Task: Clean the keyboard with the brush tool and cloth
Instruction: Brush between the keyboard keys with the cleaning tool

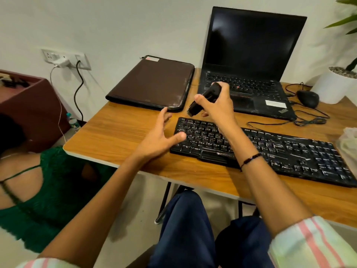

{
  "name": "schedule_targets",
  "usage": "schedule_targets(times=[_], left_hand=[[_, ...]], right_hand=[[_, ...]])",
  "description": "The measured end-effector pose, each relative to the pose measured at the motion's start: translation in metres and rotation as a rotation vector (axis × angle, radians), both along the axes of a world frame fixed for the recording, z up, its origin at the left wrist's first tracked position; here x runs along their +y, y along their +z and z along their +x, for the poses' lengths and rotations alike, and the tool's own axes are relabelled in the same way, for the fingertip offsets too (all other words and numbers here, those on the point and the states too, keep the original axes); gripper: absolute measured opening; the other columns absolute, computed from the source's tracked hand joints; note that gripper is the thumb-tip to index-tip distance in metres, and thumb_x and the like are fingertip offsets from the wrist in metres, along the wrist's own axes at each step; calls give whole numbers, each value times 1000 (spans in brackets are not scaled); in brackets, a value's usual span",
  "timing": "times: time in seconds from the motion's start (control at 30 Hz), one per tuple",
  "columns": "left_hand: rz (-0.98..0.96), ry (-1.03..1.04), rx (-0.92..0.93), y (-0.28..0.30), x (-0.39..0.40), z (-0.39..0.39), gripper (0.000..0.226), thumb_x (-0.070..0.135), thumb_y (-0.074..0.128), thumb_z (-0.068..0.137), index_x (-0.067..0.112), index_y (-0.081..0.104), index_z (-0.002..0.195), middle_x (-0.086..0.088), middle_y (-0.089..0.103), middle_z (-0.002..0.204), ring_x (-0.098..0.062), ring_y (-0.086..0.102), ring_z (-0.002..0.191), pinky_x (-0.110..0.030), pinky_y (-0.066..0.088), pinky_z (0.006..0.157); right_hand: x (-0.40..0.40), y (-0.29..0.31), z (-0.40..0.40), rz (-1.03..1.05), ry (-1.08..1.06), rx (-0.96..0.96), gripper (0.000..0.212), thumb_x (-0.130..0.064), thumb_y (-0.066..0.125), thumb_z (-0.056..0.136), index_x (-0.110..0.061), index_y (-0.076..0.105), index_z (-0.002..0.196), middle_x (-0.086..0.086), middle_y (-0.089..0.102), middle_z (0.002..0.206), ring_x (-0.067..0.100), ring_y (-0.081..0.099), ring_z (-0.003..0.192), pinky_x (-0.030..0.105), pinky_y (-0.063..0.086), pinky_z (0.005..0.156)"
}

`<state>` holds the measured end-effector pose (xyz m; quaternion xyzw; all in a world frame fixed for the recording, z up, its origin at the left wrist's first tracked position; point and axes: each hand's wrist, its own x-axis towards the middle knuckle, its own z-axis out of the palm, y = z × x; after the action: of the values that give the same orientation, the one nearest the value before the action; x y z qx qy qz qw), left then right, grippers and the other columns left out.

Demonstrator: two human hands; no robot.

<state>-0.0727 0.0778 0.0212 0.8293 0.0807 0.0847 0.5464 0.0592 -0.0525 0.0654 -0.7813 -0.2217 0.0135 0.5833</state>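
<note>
A dusty black plastic keyboard (260, 149) lies on a smooth wood-grain table (119, 136) beside a matt black laptop (249, 74) and a brown leather-look folder (154, 82) with scuffed, whitish edges, while a glossy black plastic brush tool (204, 97) is held above.

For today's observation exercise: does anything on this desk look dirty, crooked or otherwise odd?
The keyboard lies askew across the table, its keys streaked with whitish dust. The brown folder also sits at an angle, its near corner scuffed white.
</note>
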Motion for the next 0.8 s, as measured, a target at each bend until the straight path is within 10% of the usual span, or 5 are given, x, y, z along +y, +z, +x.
schedule_targets(times=[0.17,0.63,0.8], left_hand=[[221,-308,242,-1,20,21,153,53,84,52,35,-46,130,8,-15,158,-17,1,146,-43,15,119],[306,-324,273,-7,27,39,160,56,87,42,29,-39,138,1,11,157,-19,18,142,-47,22,116],[317,-321,297,-7,25,38,159,55,88,45,26,-38,138,2,6,158,-19,14,143,-47,19,117]], right_hand=[[18,4,11,-190,128,-29,54,-28,70,83,-18,33,121,-4,55,97,15,64,88,31,60,63],[25,22,27,-205,312,211,53,-16,78,75,-14,39,112,7,57,105,23,71,83,38,60,63],[25,9,25,-375,304,-87,59,-24,78,74,-14,38,115,-6,56,91,17,64,90,34,56,69]])
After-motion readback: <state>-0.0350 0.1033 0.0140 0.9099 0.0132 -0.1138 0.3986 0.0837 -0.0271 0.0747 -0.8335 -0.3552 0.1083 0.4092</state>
